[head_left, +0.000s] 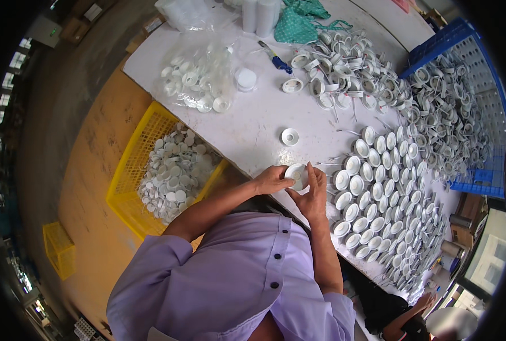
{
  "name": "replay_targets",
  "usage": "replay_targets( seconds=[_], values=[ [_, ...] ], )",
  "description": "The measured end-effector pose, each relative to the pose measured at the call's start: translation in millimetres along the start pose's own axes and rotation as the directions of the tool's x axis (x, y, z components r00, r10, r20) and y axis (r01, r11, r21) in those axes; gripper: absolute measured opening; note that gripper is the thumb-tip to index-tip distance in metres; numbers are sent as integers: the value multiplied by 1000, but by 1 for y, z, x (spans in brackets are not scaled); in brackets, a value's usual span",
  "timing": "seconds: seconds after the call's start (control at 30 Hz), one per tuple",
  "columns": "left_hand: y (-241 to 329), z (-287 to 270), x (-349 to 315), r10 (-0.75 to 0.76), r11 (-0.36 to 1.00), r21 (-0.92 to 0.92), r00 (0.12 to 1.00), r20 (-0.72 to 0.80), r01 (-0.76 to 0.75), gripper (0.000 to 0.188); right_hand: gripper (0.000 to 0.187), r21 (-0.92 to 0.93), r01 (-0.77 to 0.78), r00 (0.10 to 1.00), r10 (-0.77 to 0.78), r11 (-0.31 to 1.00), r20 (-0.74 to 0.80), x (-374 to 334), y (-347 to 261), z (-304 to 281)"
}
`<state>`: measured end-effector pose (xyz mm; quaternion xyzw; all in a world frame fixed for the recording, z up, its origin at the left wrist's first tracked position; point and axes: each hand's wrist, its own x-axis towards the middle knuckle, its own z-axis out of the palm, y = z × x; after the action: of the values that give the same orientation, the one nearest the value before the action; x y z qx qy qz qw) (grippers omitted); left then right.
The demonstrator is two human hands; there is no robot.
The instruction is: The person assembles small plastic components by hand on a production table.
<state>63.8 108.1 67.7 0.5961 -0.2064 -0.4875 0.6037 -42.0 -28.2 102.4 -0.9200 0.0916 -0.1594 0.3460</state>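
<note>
Well, from where I stand, both sets of fingers are closed on one shallow white dish [296, 175], the left hand [273, 178] at its left rim and the right hand [313, 195] at its right, close to the near edge of the table [253, 131]. That spot worries me: if the pinch slackens or pushes unevenly, the dish could slip off the table. White discs [372, 193] crowd the table's right side with thin wires [328, 164] trailing, so a careless sweep might snag one and drag its neighbours. A loose cup [290, 137] near the table's middle could get knocked, too.
</note>
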Motion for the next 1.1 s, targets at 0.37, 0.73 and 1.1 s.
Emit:
replay_targets(
  seconds=[0.37,0.73,1.1],
  values=[
    [-6,-10,18,35,991,129,999,12,-37,32,35,425,-582,786,613,693,78,-10,21,22],
    [-4,-5,39,24,997,66,998,51,-27,32,42,525,-645,731,650,555,209,8,23,-6],
    [16,9,81,-47,990,139,983,180,22,26,85,-127,28,995,-16,992,96,38,44,-47]
  ],
)
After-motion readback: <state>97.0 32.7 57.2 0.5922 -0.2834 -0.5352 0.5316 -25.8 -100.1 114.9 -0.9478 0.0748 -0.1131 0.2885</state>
